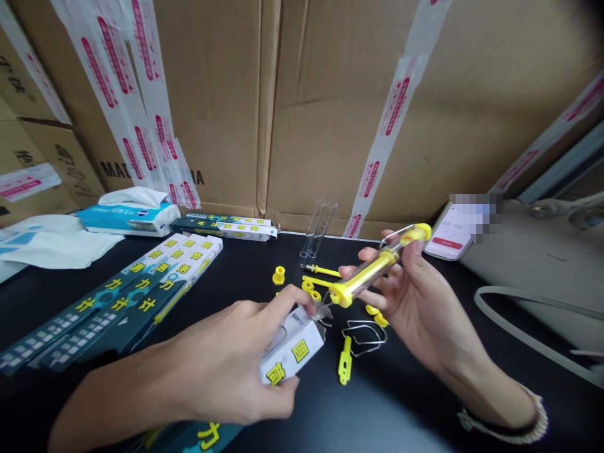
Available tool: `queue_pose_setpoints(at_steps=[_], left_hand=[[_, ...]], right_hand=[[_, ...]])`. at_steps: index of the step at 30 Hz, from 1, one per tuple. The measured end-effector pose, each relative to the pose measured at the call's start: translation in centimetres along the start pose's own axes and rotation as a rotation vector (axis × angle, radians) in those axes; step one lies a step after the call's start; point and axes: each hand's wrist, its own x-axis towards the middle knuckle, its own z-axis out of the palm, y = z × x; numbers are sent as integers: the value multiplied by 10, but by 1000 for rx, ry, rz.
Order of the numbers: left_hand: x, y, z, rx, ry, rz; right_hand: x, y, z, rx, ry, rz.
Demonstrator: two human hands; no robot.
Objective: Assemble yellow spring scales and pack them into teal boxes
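My right hand (415, 296) grips a clear tubular spring scale (372, 270) with yellow end caps, tilted with its wire handle up to the right. Wrapped round a narrow white and dark green carton (295, 346) is my left hand (236, 358); the carton's end lies just below the scale's lower cap and hook. Loose parts lie beneath and between my hands: bent wire handles (365, 336), a flat yellow slotted piece (345, 362), yellow rods (318, 281) and a yellow cap (279, 275). The left hand and forearm hide part of the carton.
Several green and white cartons (141, 289) lie at left, another carton (226, 226) at the back. Two clear tubes (318, 229) stand near the cardboard wall (306, 126). A tissue pack (129, 217) sits back left. At right are a phone (453, 233) and a pale bag (528, 270).
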Motion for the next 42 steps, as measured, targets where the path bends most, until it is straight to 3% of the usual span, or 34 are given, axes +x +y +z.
queue_pose_setpoints(at_steps=[5,16,22,33,42], left_hand=[[-1,-10,6,-111,33,-3],[4,-11,2,-256,-15,-3],[6,-15,1,-402,-32,74],[2,-13,2,-308,-11,37],[3,-15,3,-386,2,89]], right_hand=[[-1,0,0,20,-7,-3],[-3,3,2,-22,-43,-34],[-5,1,3,-161,-12,-184],[-11,8,9,-189,-58,-165],[-13,7,9,-139,-8,-277]])
